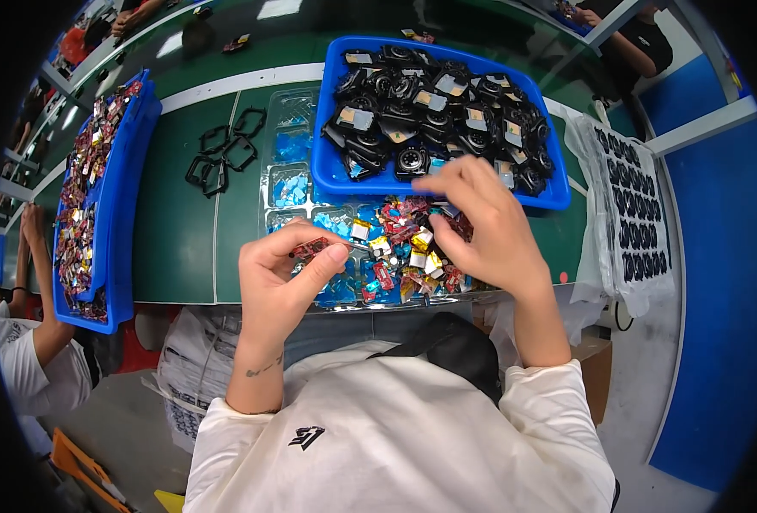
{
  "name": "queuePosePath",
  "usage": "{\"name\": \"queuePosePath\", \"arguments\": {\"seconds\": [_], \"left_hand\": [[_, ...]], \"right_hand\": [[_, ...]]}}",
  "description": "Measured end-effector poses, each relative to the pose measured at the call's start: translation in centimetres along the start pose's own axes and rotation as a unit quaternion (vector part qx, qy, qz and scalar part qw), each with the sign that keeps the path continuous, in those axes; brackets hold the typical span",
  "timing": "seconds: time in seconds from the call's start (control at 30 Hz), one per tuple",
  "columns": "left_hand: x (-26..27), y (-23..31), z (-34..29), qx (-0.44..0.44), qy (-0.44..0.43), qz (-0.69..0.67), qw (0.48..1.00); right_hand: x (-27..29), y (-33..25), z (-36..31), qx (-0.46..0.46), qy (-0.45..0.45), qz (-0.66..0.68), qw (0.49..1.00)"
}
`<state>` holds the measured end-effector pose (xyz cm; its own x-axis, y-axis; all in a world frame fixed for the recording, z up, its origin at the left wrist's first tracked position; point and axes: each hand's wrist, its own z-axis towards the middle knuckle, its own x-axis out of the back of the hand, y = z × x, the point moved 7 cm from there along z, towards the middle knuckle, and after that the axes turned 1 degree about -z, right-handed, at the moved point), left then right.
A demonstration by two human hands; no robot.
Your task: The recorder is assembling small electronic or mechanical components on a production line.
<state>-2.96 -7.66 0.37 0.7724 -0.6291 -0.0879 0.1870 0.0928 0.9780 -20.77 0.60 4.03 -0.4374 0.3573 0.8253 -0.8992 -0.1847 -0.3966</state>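
Observation:
My left hand point(282, 275) pinches a small red flat part with wires point(310, 249) between thumb and fingers, just above the near edge of a clear compartment tray point(286, 145). My right hand point(483, 224) hovers over a pile of small red, silver and yellow parts point(406, 248) in that tray, fingers curled down onto the pile; whether it grips one I cannot tell. Behind the pile a blue bin point(334, 162) holds several black camera-like modules point(434, 111).
Black plastic frames point(221, 154) lie on the green table point(177, 231) at left. A long blue bin of red parts point(96, 197) runs along the left edge beside another person's arm point(41, 282). A sheet of black pieces point(630, 205) lies at right.

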Motion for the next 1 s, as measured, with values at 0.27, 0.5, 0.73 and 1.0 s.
{"name": "queuePosePath", "arguments": {"seconds": [0.27,0.5,0.73,1.0], "left_hand": [[-0.1,-0.1,-0.3,0.009,-0.002,-0.021,1.0],[-0.3,-0.3,-0.6,0.024,-0.007,-0.03,0.999],[-0.3,1.3,0.1,-0.057,0.012,0.017,0.998],[-2.5,3.8,1.3,-0.165,0.028,0.16,0.973]], "right_hand": [[-0.4,0.7,2.3,0.031,-0.013,-0.116,0.993],[-1.6,0.7,3.5,0.015,-0.083,-0.105,0.991],[-0.3,2.5,1.9,-0.132,0.068,0.281,0.948],[-2.6,-1.1,-1.1,-0.284,0.07,0.495,0.818]]}}
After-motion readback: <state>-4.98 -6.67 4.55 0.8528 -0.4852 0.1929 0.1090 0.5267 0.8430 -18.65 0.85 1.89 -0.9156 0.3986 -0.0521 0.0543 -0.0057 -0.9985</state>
